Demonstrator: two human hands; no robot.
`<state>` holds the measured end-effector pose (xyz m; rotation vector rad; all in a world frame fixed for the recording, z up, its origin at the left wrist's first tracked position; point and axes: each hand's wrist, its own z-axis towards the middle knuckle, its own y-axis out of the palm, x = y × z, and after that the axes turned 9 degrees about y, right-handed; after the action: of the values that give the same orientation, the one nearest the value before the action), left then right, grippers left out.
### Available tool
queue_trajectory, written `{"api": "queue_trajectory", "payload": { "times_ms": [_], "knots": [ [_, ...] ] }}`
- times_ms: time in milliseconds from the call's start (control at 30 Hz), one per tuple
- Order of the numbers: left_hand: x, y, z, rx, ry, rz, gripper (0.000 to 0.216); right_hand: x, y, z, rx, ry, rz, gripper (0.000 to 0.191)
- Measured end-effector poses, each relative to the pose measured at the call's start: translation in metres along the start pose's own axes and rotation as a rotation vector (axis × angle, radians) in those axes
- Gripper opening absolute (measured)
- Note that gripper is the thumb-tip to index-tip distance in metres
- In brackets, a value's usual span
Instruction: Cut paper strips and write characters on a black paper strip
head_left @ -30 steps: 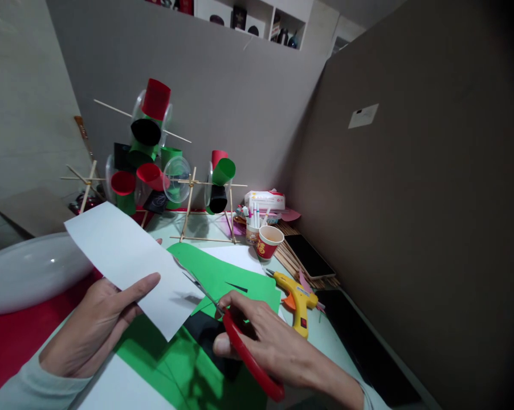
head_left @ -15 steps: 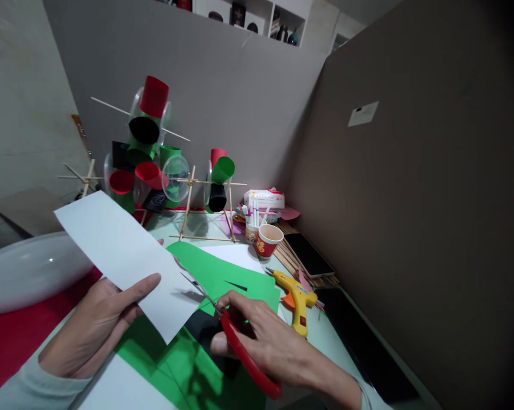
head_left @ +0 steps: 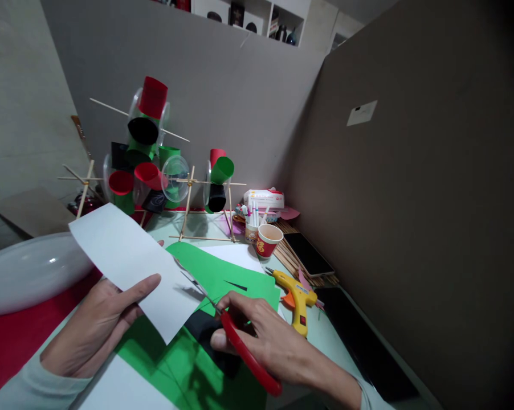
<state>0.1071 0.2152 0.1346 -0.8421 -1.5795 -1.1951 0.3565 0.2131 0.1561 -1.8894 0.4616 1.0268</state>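
Note:
A white paper strip (head_left: 141, 259) is pinched in my left hand (head_left: 98, 324), thumb on top and fingers underneath, tilted over the table. My right hand (head_left: 265, 336) is closed round the red handles of a pair of scissors (head_left: 251, 359). The scissor blades lie at the right edge of the paper, one seen above it. Below both hands are green paper sheets (head_left: 227, 265) and a black paper piece (head_left: 205, 327). A small dark sliver (head_left: 235, 285) rests on the green sheet.
Behind stands a stick frame (head_left: 188, 208) with red, green and black paper tubes and clear plastic cups. To the right lie a yellow glue gun (head_left: 297, 296), a paper cup (head_left: 269, 240), a phone (head_left: 309, 254) and wooden sticks. A white plate (head_left: 30, 273) is at the left.
The far end of the white paper has dipped and shifted slightly right. The scissor blades look a little closer together; both hands stay nearly in place.

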Motion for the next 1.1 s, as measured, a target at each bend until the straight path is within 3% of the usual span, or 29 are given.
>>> {"api": "queue_trajectory", "payload": {
  "times_ms": [533,1100],
  "knots": [
    [-0.0055,-0.0009,0.0013,-0.035,0.029,0.022,0.077,0.0032,0.0031,0.0026,0.011,-0.021,-0.054,0.038],
    [-0.0103,0.0006,0.0000,-0.020,-0.017,-0.004,0.059,0.0077,0.0079,0.0046,0.036,-0.104,-0.106,0.028]
  ]
}}
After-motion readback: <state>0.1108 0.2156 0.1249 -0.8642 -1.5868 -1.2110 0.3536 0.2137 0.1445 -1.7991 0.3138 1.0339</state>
